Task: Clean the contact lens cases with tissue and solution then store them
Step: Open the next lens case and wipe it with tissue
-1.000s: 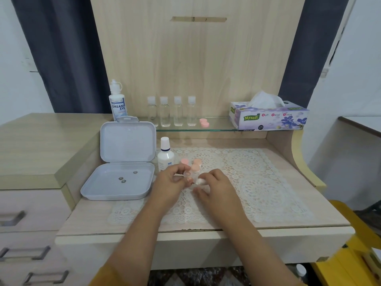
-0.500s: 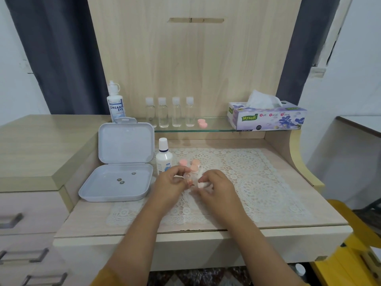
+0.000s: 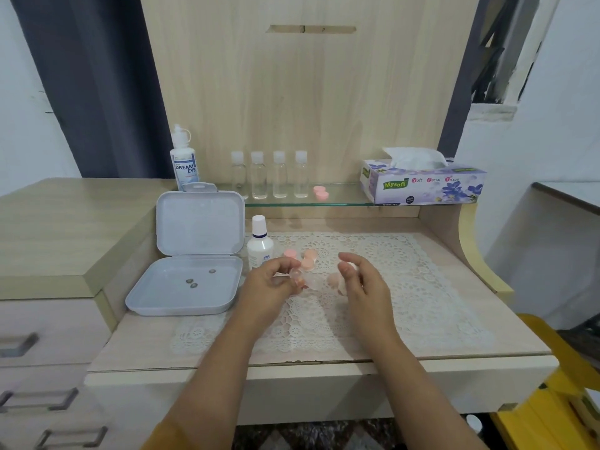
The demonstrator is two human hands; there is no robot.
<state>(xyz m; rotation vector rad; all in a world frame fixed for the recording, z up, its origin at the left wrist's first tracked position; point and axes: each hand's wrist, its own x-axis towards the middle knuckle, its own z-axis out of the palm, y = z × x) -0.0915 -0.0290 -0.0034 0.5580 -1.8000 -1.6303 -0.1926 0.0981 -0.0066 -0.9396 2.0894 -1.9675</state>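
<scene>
**Ana:** Head view puts both hands over the lace mat (image 3: pixel 406 287) on the counter (image 3: pixel 136 345). Where is the lens case?

**Ben:** The left hand (image 3: pixel 271 282) pinches the lens case (image 3: pixel 297 277), a small clear cup with some pink, just in front of the small white bottle (image 3: pixel 259 246).

**Ana:** And the right hand (image 3: pixel 360 280)?

**Ben:** Its fingers curl round a small wad of tissue (image 3: pixel 347 267), near the case but apart from it.

**Ana:** How will the case handle?

**Ben:** I judge it light, stiff and slick, more so once wet. Best held by the outer wall, leaving the mouth free for the tissue.

**Ana:** Anything else?

**Ben:** 3 pink caps (image 3: pixel 307 258) lie behind the hands, and the open grey box (image 3: pixel 194 254) sits to the left.
</scene>
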